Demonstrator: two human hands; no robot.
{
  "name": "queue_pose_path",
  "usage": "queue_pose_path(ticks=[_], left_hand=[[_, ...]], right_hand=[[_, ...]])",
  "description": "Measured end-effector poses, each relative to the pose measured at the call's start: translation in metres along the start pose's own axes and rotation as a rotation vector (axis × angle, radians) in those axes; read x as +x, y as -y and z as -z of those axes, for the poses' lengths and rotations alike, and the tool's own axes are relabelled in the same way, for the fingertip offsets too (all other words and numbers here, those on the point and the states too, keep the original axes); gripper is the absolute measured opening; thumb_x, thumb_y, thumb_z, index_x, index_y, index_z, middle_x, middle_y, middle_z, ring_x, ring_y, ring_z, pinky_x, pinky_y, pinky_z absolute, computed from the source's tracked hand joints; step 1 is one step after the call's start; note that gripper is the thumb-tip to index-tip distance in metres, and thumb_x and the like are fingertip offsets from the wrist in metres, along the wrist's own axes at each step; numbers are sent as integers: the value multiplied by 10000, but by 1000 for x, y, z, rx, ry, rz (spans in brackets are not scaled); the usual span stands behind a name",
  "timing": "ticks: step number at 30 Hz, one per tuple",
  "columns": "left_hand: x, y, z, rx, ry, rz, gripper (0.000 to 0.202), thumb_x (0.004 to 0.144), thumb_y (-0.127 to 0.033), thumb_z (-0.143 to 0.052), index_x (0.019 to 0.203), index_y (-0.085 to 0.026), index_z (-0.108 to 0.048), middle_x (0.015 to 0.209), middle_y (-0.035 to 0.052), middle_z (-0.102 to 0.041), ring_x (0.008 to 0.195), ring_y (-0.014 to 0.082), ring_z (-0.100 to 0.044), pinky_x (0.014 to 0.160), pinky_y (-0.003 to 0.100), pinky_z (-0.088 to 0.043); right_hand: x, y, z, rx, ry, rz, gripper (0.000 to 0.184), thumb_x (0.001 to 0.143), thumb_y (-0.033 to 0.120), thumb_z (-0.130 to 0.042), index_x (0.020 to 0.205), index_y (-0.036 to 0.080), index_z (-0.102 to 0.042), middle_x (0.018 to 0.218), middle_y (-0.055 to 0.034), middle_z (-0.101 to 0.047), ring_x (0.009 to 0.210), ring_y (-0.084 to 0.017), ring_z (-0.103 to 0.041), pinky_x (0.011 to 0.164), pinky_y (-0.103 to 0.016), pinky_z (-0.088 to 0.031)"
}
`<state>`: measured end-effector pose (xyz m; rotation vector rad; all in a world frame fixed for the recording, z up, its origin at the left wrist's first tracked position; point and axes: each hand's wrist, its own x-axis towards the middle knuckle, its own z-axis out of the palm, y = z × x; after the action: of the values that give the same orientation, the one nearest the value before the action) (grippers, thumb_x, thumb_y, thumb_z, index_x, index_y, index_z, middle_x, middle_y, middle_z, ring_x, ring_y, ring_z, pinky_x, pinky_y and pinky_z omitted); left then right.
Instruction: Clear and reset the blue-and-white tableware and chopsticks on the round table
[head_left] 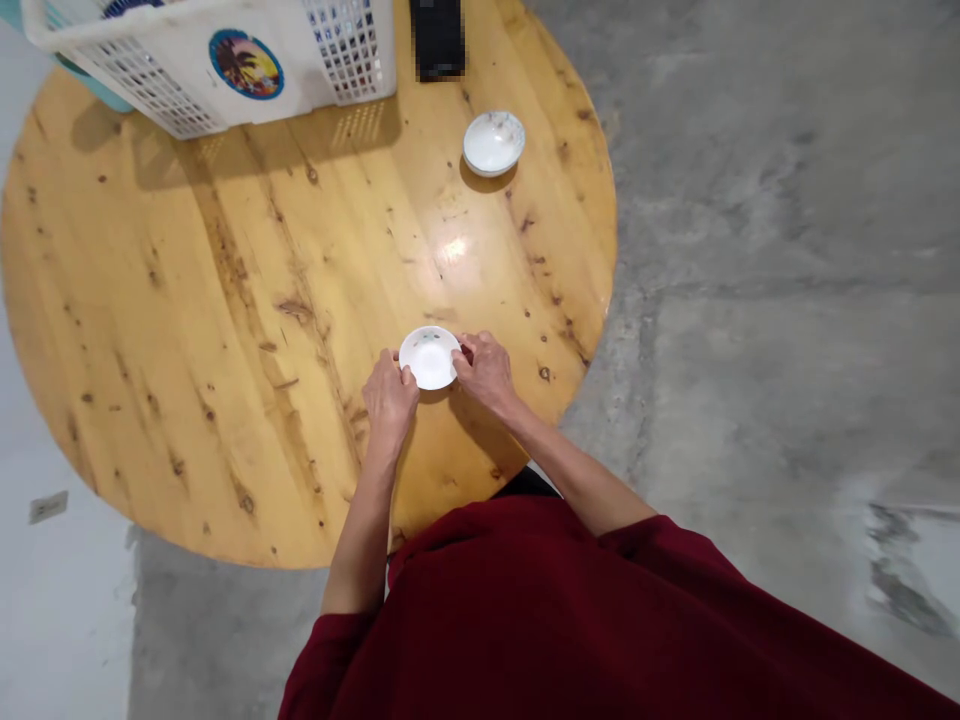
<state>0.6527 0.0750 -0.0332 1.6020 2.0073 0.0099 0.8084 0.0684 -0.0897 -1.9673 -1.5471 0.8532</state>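
Observation:
Close to the near edge of the round wooden table, a small white bowl with a faint pattern inside is held between both hands. My left hand grips its left side, thumb at the rim and fingers curled on the outside. On the opposite side, my right hand pinches the rim with its thumb, the other fingers folded. Whether the bowl rests on the wood or is slightly lifted I cannot tell. A second white bowl with a patterned rim stands farther back on the right, apart from both hands.
A white plastic basket with a round palm-tree sticker stands at the back left, several things in it. A dark, pixelated object lies to its right. Grey concrete floor borders the table on the right, with a white wall at left.

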Motion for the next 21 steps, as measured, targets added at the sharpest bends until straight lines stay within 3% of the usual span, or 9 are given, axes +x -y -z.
queue_pose_path(ticks=[13, 21], left_hand=[[9, 3, 2, 99, -17, -61, 363, 936, -256, -450, 1245, -169, -620, 989, 143, -765, 994, 322, -723, 825, 375, -506], [6, 10, 1, 20, 10, -36, 405, 968, -325, -454, 1311, -172, -607, 1009, 132, -757, 1014, 312, -711, 865, 377, -494]], right_hand=[[5, 10, 3, -79, 43, -1, 254, 896, 223, -490, 947, 183, -736, 824, -69, -557, 758, -204, -534, 708, -294, -435], [-1, 2, 1, 6, 30, -50, 352, 928, 312, -544, 1203, 182, -720, 974, -91, -629, 890, -220, -609, 837, -329, -473]])
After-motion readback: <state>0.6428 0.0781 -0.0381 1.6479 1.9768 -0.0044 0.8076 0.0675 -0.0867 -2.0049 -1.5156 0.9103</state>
